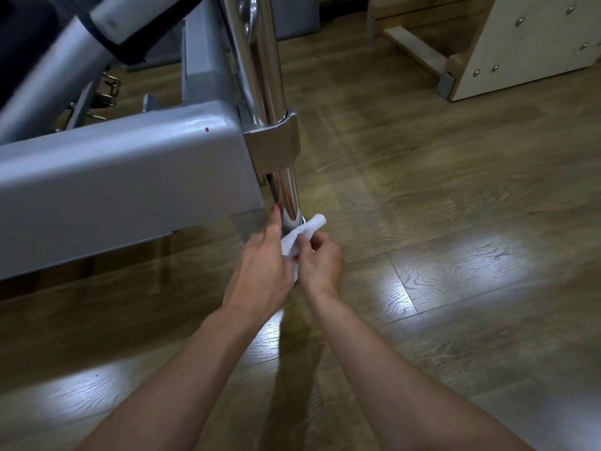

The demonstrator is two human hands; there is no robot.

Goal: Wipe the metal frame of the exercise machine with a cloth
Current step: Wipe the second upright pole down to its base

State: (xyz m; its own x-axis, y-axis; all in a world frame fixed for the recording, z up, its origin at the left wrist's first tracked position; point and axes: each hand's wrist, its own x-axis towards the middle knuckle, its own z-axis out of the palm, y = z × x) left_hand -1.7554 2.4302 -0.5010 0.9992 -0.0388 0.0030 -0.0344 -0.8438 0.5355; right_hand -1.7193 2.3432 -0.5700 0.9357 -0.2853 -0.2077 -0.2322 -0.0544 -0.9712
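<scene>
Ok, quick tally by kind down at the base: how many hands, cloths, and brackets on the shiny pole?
hands: 2, left hand and right hand
cloth: 1
bracket: 1
total: 4
</scene>
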